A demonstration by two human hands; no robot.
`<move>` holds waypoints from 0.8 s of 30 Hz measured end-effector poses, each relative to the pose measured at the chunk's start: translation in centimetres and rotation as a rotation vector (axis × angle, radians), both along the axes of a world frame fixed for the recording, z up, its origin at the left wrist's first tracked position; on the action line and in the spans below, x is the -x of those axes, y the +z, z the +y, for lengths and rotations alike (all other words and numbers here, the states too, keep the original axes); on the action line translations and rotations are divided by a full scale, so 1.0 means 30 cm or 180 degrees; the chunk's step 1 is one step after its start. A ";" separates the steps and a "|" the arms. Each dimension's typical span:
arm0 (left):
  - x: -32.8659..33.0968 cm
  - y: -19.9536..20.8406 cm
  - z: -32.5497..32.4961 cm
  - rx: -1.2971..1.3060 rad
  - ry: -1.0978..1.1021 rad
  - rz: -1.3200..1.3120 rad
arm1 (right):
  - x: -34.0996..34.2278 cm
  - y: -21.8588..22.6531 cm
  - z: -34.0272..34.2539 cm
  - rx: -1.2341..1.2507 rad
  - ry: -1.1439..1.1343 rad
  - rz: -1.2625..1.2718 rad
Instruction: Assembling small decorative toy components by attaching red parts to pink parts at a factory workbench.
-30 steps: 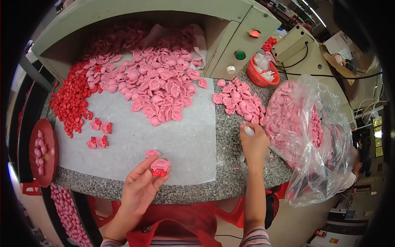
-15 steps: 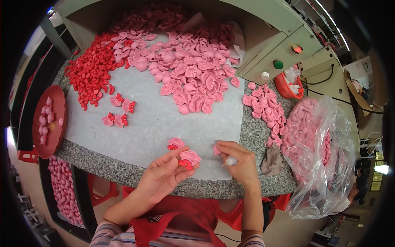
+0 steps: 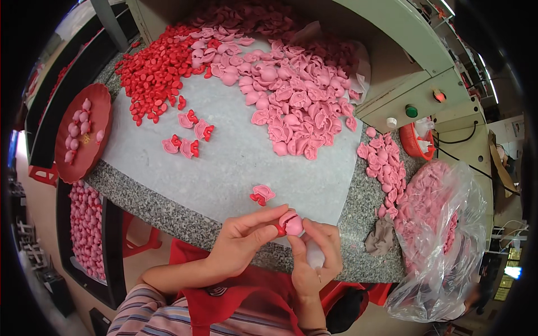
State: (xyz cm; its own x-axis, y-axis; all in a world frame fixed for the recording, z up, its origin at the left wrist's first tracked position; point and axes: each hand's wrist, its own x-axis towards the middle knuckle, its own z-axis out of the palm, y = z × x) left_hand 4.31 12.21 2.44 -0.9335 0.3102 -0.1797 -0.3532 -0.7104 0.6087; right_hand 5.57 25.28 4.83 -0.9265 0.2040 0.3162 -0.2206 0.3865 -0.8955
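Note:
Just above the near edge of the worktop, my two hands meet at a small pink rounded plastic toy piece with a dark gap between its shell halves. My left hand pinches it from the left, where a red plastic part shows by the fingertips. The fingers of my right hand close on its right side. That hand also keeps a translucent needle-tipped bottle in its grip, needle toward me. Beyond my left fingers, one pink shell with a red part lies on the white sheet.
Heaps of red parts and pink shells cover the far side. Several shell-and-red pieces lie left. A red scalloped dish holds pink pieces. At right are loose shells, a grey cloth and a clear plastic bag.
My right hand has brought a pink shell over to the left hand's piece, and the two hands now meet. The bottle came along. The whole view has shifted.

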 end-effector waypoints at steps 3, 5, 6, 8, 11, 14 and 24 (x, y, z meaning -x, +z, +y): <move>-0.006 0.004 -0.001 0.0310 -0.0017 0.0264 | -0.005 -0.019 0.005 0.0069 0.0037 0.0062; -0.008 0.008 -0.001 0.0315 -0.0058 0.0359 | -0.011 -0.021 0.005 0.0140 0.0066 0.0127; -0.008 0.009 -0.003 0.0311 -0.0056 0.0355 | -0.014 -0.019 0.004 0.0171 0.0081 0.0098; -0.009 0.011 -0.007 0.0409 -0.0082 0.0453 | -0.017 -0.018 0.003 0.0201 0.0098 0.0066; -0.010 0.002 -0.015 0.0761 -0.0077 0.0733 | -0.016 -0.014 0.003 -0.0024 0.0103 0.0124; -0.007 0.006 -0.023 0.1231 -0.0004 0.1199 | -0.007 -0.007 0.005 -0.0268 0.0100 0.0213; -0.012 -0.023 0.002 0.0784 0.0536 0.1254 | -0.003 -0.021 -0.013 -0.0803 0.0190 0.0874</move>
State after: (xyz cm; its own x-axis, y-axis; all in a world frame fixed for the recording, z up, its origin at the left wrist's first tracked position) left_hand 4.67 12.28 1.75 -0.9787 0.1418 0.1482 0.0451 -0.5559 0.8300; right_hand 5.67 24.88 4.18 -0.8081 0.0361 0.5880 -0.4681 0.5666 -0.6781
